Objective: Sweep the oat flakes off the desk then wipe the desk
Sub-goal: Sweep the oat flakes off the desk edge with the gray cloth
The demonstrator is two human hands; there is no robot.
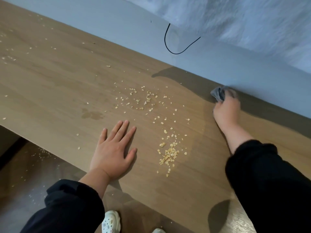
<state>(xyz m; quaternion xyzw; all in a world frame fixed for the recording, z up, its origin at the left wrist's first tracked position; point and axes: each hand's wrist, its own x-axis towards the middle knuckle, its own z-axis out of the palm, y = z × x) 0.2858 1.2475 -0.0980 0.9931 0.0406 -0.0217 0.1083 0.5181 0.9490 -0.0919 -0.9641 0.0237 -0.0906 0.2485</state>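
Two hands are on the wooden surface (50, 84). The left hand (112, 148) lies flat near the front edge, palm down, fingers straight and slightly spread, holding nothing. The right hand (226, 110) reaches to the far edge by the pale wall (117, 19) and grips a bunched grey cloth (218, 94), which touches the surface; this hand is somewhat blurred. Oat flakes (168, 154) lie between the two hands, densest in a small heap just right of the left hand, with a looser scatter beyond it and stray flakes far to the left. More flakes dot the floor (25, 174) below the front edge. A black cable (176, 52) loops against the wall.
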